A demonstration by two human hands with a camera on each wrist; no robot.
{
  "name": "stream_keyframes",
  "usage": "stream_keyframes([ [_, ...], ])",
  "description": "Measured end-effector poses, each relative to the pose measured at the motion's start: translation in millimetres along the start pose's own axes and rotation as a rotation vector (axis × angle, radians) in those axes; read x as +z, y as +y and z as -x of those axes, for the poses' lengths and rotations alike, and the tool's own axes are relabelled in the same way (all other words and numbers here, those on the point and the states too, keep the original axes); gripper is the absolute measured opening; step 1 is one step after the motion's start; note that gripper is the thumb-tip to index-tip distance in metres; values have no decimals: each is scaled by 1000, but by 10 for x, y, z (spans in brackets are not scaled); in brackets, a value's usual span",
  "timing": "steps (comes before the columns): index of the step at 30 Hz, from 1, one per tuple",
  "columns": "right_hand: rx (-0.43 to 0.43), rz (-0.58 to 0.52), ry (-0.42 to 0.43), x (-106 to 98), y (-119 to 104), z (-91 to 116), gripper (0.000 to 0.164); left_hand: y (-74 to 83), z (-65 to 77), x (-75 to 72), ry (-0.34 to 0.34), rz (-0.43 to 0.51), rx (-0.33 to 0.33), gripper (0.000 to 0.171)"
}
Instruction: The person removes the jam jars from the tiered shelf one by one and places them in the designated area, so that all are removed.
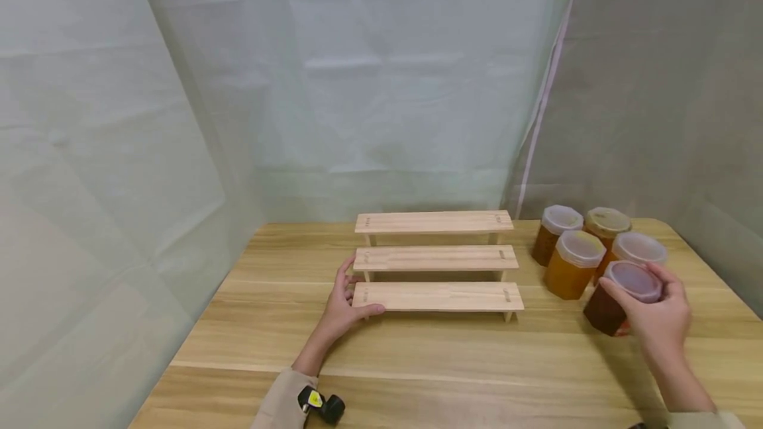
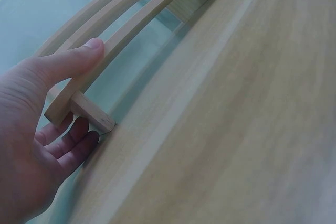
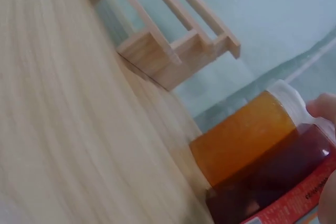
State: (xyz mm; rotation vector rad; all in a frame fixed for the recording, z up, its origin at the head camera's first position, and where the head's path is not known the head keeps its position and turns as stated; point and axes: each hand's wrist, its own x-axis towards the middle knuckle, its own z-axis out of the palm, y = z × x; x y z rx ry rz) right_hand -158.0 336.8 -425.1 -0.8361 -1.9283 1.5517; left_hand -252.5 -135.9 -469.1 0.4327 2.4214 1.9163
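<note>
A three-tier wooden step rack (image 1: 438, 295) stands in the middle of the table. My left hand (image 1: 344, 306) grips the left end of its lowest board. In the left wrist view the thumb (image 2: 79, 60) lies over the board's top while the other fingers curl beneath, beside the short leg (image 2: 93, 113). At the right, my right hand (image 1: 663, 313) holds a dark red-brown jar (image 1: 607, 312) near its clear faceted lid. A red label (image 3: 294, 200) shows on that jar in the right wrist view. Right beside it is an orange-amber jar (image 3: 244, 135) with a whitish lid.
Several more lidded jars cluster behind the held one: an amber jar (image 1: 569, 275), a brown jar (image 1: 545, 243) and others at the back right. The wooden table (image 1: 429, 376) ends near hanging pale cloth (image 1: 387, 98) at the back and sides.
</note>
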Motion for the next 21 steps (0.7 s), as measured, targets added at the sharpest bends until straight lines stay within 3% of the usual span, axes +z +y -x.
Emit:
stream_keyframes([
  [7,-42,6,90,99,16,39,79,-4,-8,-12,-11,4,2,113],
  [14,-103,-69,175,225,14,58,78,19,7,-16,-18,2,12,112],
  [21,-144,-69,135,279,34,55,84,19,28,-54,3,-4,1,112],
])
